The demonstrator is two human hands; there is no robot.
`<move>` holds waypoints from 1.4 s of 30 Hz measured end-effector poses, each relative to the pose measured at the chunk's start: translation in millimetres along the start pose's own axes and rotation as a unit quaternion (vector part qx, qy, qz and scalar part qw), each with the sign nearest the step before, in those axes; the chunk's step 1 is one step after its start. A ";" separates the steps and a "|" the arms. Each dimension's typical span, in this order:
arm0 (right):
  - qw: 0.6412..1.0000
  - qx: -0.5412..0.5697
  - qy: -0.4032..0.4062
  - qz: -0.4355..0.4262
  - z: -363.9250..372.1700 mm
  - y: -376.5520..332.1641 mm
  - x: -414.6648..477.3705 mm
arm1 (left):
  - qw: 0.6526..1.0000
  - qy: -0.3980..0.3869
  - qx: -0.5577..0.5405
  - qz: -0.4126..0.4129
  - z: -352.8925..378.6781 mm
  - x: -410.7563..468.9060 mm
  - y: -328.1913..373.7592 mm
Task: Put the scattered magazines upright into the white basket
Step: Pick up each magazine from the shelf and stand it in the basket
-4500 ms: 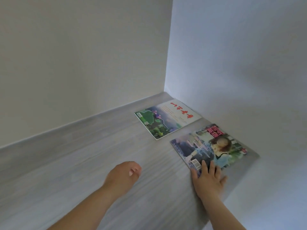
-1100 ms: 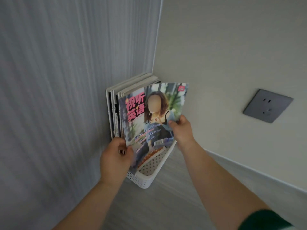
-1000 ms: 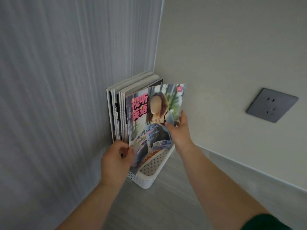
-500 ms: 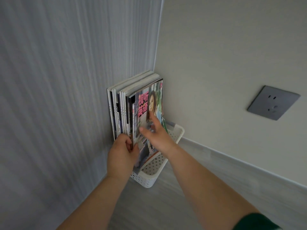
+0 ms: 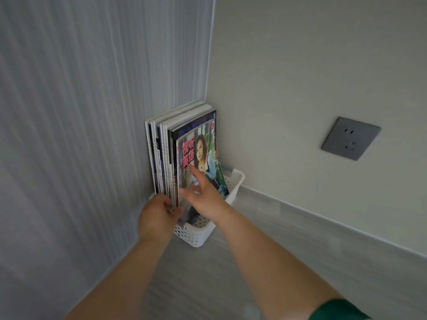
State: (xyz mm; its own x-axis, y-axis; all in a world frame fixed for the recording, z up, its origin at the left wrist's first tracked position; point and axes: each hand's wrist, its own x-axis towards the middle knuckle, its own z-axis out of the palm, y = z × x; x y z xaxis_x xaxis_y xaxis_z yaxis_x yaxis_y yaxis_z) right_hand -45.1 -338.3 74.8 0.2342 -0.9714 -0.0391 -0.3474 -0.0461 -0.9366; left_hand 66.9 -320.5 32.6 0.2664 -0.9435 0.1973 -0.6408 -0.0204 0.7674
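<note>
A white perforated basket [image 5: 196, 234] stands on the grey surface in the corner. Several magazines [image 5: 161, 146] stand upright in it against the left wall. The front one is the magazine with pink characters and a woman on its cover [image 5: 198, 155], upright and leaning on the stack. My left hand [image 5: 157, 218] grips the lower front edges of the magazines. My right hand [image 5: 203, 195] lies flat with spread fingers on that cover, holding nothing.
A grey ribbed wall [image 5: 92, 112] is on the left and a pale wall [image 5: 300, 65] on the right. A grey wall socket [image 5: 350, 138] sits on the right wall. The right half of the basket holds no magazines.
The pink-titled magazine went down into the basket and swung flat against the stack. My right hand let go of its edge and now presses on the cover.
</note>
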 end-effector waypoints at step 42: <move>0.704 -0.329 0.403 0.483 -476.9 350.5 -685.4 | 0.797 -0.476 0.042 0.369 437.9 -494.7 394.9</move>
State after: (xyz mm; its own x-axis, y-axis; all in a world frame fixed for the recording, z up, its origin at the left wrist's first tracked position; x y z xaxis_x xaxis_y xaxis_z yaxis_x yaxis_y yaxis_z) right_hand -760.4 200.3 -60.6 -0.8997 -0.4275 -0.0884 -0.3985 0.8870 -0.2334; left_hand -633.2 -6.7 -29.0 -0.8470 -0.5315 -0.0079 -0.4270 0.6715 0.6057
